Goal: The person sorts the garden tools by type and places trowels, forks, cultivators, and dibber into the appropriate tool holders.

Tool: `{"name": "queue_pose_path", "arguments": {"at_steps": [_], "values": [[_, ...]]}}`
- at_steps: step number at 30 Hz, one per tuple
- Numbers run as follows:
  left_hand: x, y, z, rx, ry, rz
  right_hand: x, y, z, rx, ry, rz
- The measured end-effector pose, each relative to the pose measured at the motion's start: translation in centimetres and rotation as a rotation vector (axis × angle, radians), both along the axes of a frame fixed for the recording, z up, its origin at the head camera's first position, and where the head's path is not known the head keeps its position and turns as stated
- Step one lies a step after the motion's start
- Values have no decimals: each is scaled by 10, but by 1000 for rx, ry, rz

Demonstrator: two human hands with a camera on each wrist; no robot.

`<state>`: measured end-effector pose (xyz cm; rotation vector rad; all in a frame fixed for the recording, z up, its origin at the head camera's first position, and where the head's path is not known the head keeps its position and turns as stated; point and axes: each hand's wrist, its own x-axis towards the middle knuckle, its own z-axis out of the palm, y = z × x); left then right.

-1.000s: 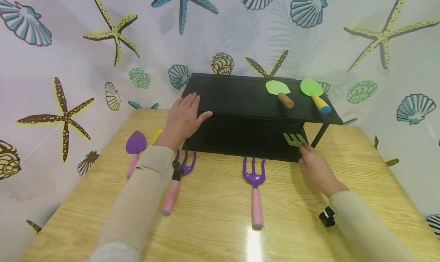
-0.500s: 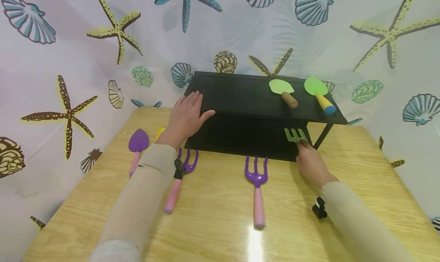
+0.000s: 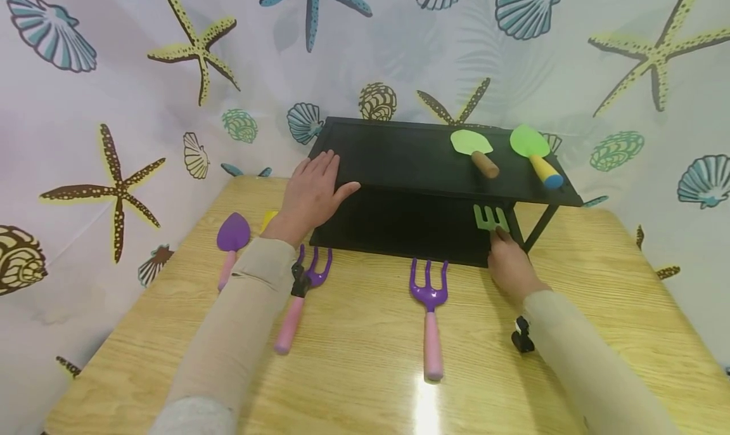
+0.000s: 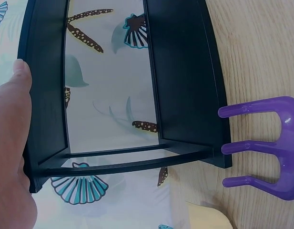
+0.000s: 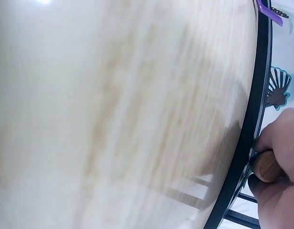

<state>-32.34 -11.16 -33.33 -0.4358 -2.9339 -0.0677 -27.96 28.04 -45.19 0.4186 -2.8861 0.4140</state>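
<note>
My left hand (image 3: 312, 191) rests flat on the left end of the black two-tier shelf (image 3: 393, 159), thumb spread along the front edge. In the left wrist view the thumb side of that hand (image 4: 11, 148) lies against the upper board. My right hand (image 3: 512, 267) grips a small green garden fork (image 3: 490, 219), its tines over the right end of the lower tier. The fork's round wooden handle (image 5: 268, 167) shows between thumb and fingers in the right wrist view. On the top tier lie a green trowel with a brown handle (image 3: 471, 143) and another with a yellow-and-blue handle (image 3: 530, 142).
A purple garden fork with a pink handle (image 3: 430, 295) lies in front of the shelf. Another purple fork (image 3: 316, 275) lies partly beneath the left forearm. A purple trowel (image 3: 232, 232) and a yellow piece (image 3: 268, 218) are on the left. A patterned cloth (image 3: 251, 73) hangs behind.
My right hand has moved forward and slightly left with the green fork, bringing it further over the lower tier. The left hand has kept its place on the shelf.
</note>
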Motion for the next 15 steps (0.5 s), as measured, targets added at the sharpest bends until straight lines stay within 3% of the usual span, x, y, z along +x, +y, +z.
{"name": "queue_pose_path", "arguments": {"at_steps": [15], "values": [[1,-1,-1,-3,19,-5,-8,-2,-4,12,-24,-15]]}}
